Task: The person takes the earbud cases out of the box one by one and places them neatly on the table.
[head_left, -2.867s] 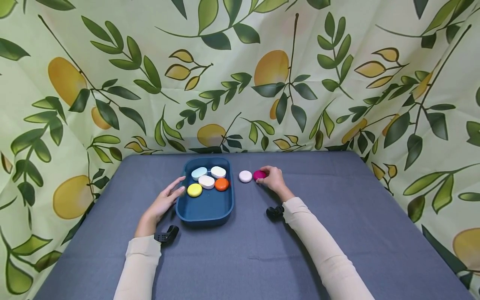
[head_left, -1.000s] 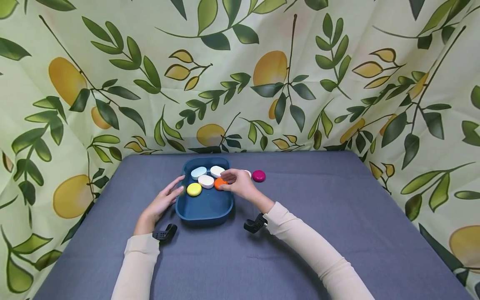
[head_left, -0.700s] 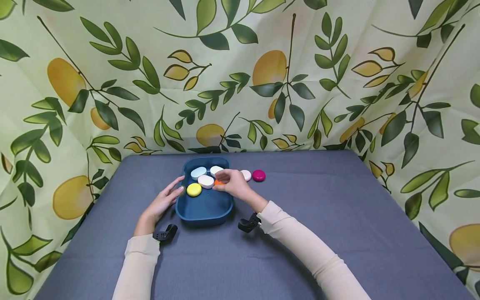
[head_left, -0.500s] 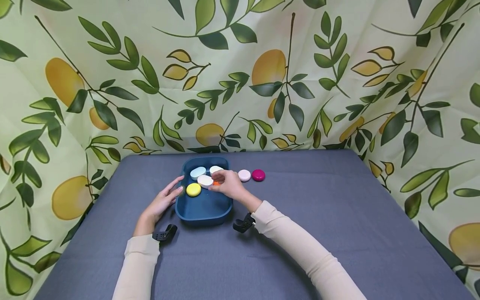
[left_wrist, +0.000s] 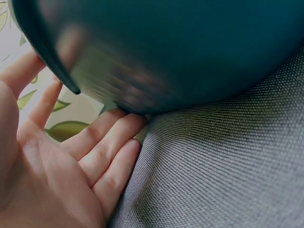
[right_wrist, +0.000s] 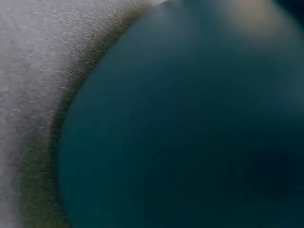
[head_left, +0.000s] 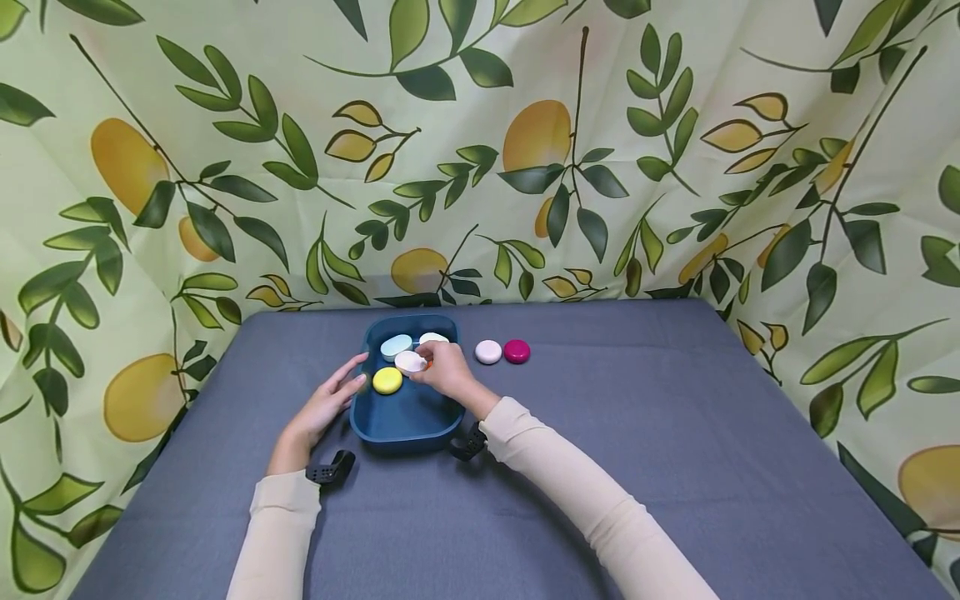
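My left hand rests its outstretched fingers against the left side of a blue tray; the left wrist view has its fingertips low on the tray wall. Inside the tray, my right hand has thumb and fingers about the right end of a white oval, soap-like piece. An orange round piece peeks out behind those fingers, mostly hidden. A pale blue oval piece, another white oval one and a yellow round one lie around it. The right wrist view holds only the tray's outer wall.
Right of the tray, a pale pink round piece and a magenta round piece lie side by side on the grey-blue tablecloth. A leaf-and-fruit patterned curtain hangs behind the table.
My right hand has left the magenta piece, moved left over the tray and past the orange piece, and closed in on the white oval piece. My left hand stays put.
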`<action>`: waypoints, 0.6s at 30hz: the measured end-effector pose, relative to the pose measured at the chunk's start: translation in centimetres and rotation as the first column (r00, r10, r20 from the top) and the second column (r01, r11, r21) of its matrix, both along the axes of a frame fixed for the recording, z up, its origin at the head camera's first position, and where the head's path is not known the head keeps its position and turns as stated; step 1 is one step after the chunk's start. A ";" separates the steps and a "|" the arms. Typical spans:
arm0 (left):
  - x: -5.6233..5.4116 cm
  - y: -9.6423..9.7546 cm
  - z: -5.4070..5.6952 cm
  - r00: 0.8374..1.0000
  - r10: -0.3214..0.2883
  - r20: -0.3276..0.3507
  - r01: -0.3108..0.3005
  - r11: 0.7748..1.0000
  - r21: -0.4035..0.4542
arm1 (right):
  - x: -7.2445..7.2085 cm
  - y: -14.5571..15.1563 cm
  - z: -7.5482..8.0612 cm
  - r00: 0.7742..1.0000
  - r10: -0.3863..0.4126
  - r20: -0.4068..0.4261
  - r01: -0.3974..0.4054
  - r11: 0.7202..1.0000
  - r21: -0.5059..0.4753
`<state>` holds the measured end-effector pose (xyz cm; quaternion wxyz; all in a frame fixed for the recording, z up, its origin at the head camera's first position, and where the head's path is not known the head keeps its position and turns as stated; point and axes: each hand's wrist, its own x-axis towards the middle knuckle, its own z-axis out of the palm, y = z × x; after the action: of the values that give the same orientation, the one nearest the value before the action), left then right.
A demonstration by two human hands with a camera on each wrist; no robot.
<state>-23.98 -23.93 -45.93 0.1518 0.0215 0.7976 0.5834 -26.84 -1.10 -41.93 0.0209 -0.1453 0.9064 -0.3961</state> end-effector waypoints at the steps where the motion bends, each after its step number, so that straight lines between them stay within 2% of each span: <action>1: 0.0 0.0 0.0 1.000 0.000 -0.001 0.000 1.000 0.001 | -0.1 -0.1 0.0 1.000 -0.003 -0.010 0.003 1.000 0.005; 5: 0.1 0.0 0.1 1.000 -0.004 -0.003 0.004 1.000 0.003 | -0.4 -0.3 -0.1 1.000 -0.015 -0.021 0.016 1.000 0.020; 18: 0.2 0.0 0.0 1.000 -0.004 -0.007 0.004 1.000 0.006 | -0.8 -0.9 0.0 0.999 -0.022 0.048 0.014 0.988 0.157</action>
<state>-23.83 -23.97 -45.90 0.1502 0.0257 0.7963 0.5854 -27.68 -2.03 -41.96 0.0512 -0.1252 0.9351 -0.3275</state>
